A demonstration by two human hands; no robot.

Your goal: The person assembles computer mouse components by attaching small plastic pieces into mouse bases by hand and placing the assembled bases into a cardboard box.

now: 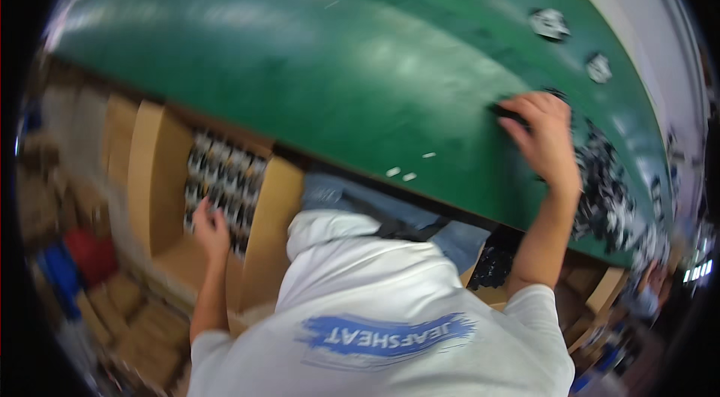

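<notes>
My right hand (544, 131) is over the green table, its fingers and thumb closed around a small dark piece (496, 110). Motion blurs that piece, and its kind cannot be made out. A heap of small black and silver-grey pieces (604, 191) lies just beyond this hand. My left hand (212, 230) hangs over an open cardboard box (150, 179), fingers loosely bent and apart, with nothing visible in them. Inside the box, black and silver packed pieces (221, 172) stand in rows, partly hidden by the hand.
Three separate clumps, the nearest a black and white clump (550, 23), lie along the far right of the green table (315, 89). Several white bits (409, 176) are near its front edge. Another box with black pieces (491, 266) stands beneath. Cartons (139, 314) fill the lower left.
</notes>
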